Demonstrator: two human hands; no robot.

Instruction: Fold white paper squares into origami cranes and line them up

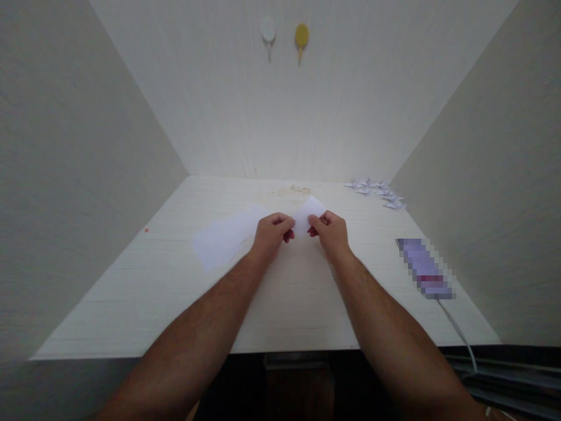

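Note:
My left hand (272, 233) and my right hand (329, 231) meet over the middle of a pale desk (280, 304). Both pinch a small white piece of paper (307, 215) between thumb and fingers, one at each side, holding it just above the desk top. Its far corner sticks up beyond my fingers. A larger white sheet (225, 237) lies flat on the desk just left of my left hand.
Several small folded paper figures (377, 192) lie at the back right corner. A blurred flat object (425, 269) with a white cable (458, 330) rests at the right. White and yellow hooks (284, 35) hang on the back wall. Walls enclose three sides.

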